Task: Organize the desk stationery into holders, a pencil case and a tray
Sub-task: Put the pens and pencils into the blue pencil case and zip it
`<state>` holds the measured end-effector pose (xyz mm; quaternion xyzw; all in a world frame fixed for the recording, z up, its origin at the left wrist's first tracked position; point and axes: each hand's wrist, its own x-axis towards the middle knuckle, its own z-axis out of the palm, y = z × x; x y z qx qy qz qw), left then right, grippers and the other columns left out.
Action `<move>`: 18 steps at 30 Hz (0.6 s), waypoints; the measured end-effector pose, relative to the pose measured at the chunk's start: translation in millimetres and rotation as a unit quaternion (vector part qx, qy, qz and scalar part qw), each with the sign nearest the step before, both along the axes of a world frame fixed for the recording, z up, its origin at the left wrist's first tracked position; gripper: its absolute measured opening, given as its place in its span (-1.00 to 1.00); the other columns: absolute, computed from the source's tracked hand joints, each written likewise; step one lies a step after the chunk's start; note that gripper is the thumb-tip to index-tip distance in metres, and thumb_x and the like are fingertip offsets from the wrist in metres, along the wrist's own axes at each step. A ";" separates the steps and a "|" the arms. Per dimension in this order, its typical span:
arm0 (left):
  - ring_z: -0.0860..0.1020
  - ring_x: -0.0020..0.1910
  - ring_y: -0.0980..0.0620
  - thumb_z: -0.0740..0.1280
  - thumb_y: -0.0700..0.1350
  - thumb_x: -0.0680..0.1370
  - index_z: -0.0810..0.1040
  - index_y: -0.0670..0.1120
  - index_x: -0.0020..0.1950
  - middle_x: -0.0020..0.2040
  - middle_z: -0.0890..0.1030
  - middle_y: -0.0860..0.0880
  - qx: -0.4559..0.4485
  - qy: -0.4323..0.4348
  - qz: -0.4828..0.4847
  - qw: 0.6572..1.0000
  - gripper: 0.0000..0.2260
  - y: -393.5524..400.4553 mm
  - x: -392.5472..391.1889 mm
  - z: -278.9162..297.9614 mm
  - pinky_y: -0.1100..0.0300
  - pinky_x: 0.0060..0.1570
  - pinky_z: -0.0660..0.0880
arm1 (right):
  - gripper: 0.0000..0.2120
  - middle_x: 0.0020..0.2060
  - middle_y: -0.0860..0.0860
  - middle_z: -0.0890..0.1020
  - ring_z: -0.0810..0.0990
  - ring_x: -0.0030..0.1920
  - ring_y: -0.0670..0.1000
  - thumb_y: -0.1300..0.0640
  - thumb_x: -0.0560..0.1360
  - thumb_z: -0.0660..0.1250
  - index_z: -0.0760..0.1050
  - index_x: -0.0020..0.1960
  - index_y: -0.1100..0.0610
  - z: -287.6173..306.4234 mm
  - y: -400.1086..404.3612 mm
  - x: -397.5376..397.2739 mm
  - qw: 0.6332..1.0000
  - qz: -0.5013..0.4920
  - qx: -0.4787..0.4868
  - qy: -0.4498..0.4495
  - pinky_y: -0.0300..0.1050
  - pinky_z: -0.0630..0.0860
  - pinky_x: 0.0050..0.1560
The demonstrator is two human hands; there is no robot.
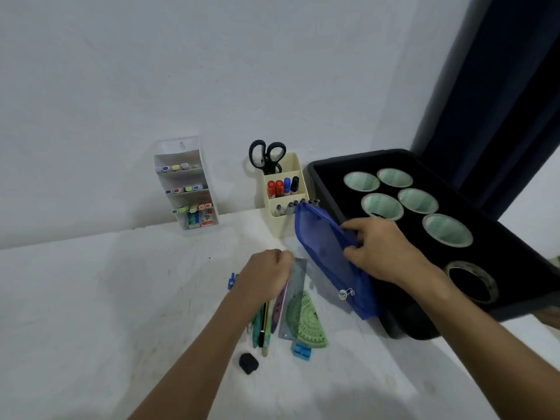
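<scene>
Head view, looking down on a white desk against a pale wall. The landmark is the blue mesh pencil case [327, 253], which stands tilted near the middle of the desk, its upper end leaning toward a cream holder [283, 194] behind it and its long edge against a black tray [327, 177] to its right.

The right hand [383, 248] pinches the case's upper edge between thumb and fingers, apparently holding its mouth open; a zip pull [346, 294] hangs near its lower end. The case looks soft, light and floppy, so it would sag without that hold on the rim.

Just left of the case, the left hand [266, 275] is curled into a loose fist over the top ends of a ruler [295, 298] and a bundle of pens and pencils [263, 322]. Whether it has truly gripped them cannot be told. These are thin, stiff and light, best gathered near one end and slid in lengthwise.

Below the case lie a green protractor [306, 322], flat and brittle-looking, a blue sharpener [301, 351] and a small black block [248, 362], perhaps an eraser.

Behind the case, the cream holder carries scissors [266, 156] and markers [283, 186]. Further left stands a clear tiered holder [186, 189] with highlighters. Right of the case, the tray holds rolls of tape [416, 200].
</scene>
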<state>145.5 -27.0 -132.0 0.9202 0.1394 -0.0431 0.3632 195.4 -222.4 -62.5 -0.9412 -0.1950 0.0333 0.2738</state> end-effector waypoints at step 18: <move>0.42 -0.31 -0.01 0.26 -0.17 0.49 0.27 -0.13 -0.34 -0.36 0.34 0.01 0.161 -0.039 0.001 0.986 -0.76 -0.8 11.7 -21.3 0.24 -0.48 0.17 | -0.78 -0.37 0.01 0.57 0.39 -0.21 0.05 0.08 0.46 0.26 0.60 -0.08 0.21 -37.9 8.9 6.8 0.985 0.060 -0.069 -0.144 -0.05 0.42 -0.16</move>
